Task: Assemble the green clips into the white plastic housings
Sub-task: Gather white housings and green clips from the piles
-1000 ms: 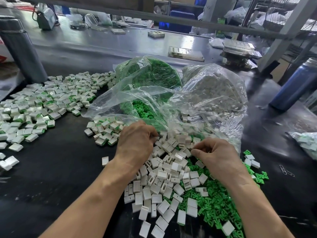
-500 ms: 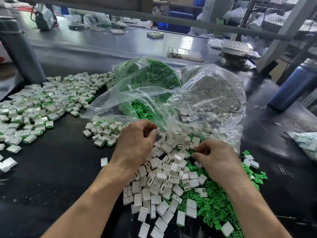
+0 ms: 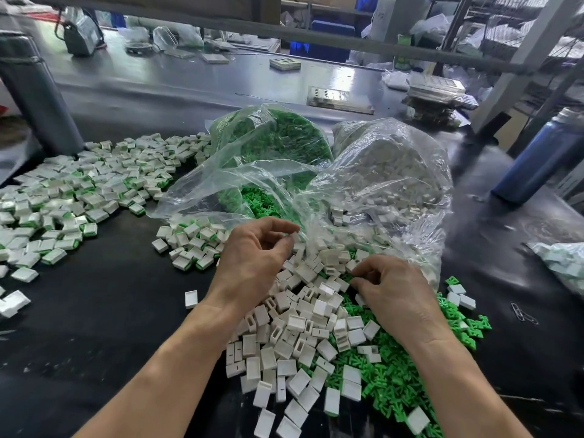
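Note:
A heap of loose white plastic housings [image 3: 303, 336] lies in front of me on the black table, and loose green clips [image 3: 388, 374] spread out to its right. My left hand [image 3: 256, 257] hovers over the heap's far edge, thumb and forefinger pinched on one white housing [image 3: 293, 238]. My right hand [image 3: 395, 292] rests on the pile where white meets green, fingertips curled down into the parts. What it holds is hidden. Assembled white-and-green pieces [image 3: 192, 245] sit in a small group left of my left hand.
A large spread of assembled pieces [image 3: 79, 197] covers the left of the table. Behind the heap stand an open clear bag of green clips [image 3: 278, 137] and one of white housings [image 3: 388, 172]. A blue bottle [image 3: 543, 159] stands at right, a grey cylinder [image 3: 34, 93] at far left.
My left hand has risen off the heap and turned, its thumb and forefinger now pinching a white housing. My right hand has stayed on the pile, fingers working slightly.

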{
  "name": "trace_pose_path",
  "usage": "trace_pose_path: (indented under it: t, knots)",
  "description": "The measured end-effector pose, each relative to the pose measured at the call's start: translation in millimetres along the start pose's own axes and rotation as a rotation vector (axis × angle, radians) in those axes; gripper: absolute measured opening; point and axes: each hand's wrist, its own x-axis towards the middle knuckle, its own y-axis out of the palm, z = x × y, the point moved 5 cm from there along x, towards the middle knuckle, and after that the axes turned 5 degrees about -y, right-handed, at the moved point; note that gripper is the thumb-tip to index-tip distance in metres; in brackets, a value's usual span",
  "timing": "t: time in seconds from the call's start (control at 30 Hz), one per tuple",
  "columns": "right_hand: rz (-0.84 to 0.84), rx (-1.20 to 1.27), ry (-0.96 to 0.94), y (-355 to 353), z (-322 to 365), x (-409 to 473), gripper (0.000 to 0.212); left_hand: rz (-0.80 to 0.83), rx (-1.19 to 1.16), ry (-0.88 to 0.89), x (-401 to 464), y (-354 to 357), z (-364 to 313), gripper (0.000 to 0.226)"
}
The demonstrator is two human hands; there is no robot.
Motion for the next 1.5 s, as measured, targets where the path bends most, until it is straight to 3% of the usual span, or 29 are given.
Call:
trace_pose_path:
  t: [0.23,0.33,0.47,0.57,0.7,1.33,1.5]
  knots:
    - [-0.141,0.118,-0.102,-6.9,4.6,-4.2,0.004,0.042,-0.011,0.007,-1.7,4.5,-4.8,0.014]
    - [-0.185,0.325,-0.158,-8.5,9.7,-6.6,0.008,0.063,-0.025,0.012,-3.2,6.5,-7.1,0.015]
    - [-0.109,0.664,-0.160,-3.5,15.0,-8.2,0.003,0.105,-0.024,0.031,-4.8,10.3,-9.9,0.016]
    - [-0.018,0.953,-0.137,2.6,19.5,-9.5,0.018,0.118,-0.007,0.052,-5.4,13.8,-12.0,0.015]
    - [0.029,1.128,-0.128,7.8,23.4,-8.4,0.011,0.141,-0.020,0.068,-8.0,17.4,-14.0,0.013]
    - [-0.022,1.210,-0.150,6.0,27.9,-10.0,0.022,0.207,-0.051,0.103,-10.2,24.0,-14.1,0.016]
    - [-0.041,1.077,-0.204,3.9,28.1,-12.3,0.020,0.201,-0.056,0.104,-8.8,23.6,-13.0,0.014]
